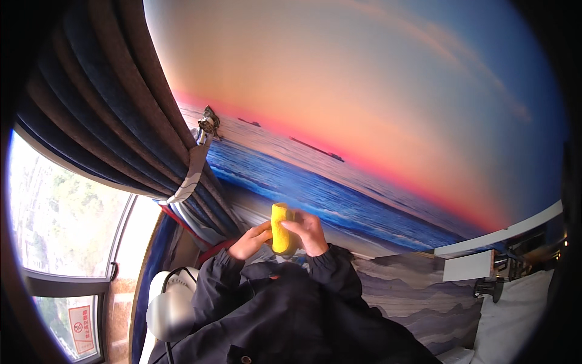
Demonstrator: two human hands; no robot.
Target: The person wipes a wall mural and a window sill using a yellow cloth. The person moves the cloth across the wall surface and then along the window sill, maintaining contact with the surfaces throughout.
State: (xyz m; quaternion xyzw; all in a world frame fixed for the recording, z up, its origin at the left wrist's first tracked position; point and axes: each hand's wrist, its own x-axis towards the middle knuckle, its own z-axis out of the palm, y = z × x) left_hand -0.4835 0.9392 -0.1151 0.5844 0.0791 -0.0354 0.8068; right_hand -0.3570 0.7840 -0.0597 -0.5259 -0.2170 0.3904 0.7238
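A thick yellow roll (280, 230), which looks like soft cloth or foam, stands nearly upright in front of my chest. My left hand (249, 242) grips its left side, with the fingertips at the edge. On the right, my right hand (309, 232) holds it with the thumb pressed across its front. Most of the right fingers are hidden behind the roll and the hand. The dark jacket (291, 314) I wear fills the space below, and its cuffs reach both wrists.
A striped curtain (118, 91) hangs at the left, gathered by a tieback (193, 175). Below it is a bright window (68, 214) with a red-and-white sticker. A sunset sea mural (363, 113) covers the wall ahead. White fabric (514, 314) lies at the lower right, near a white box-like object (468, 266).
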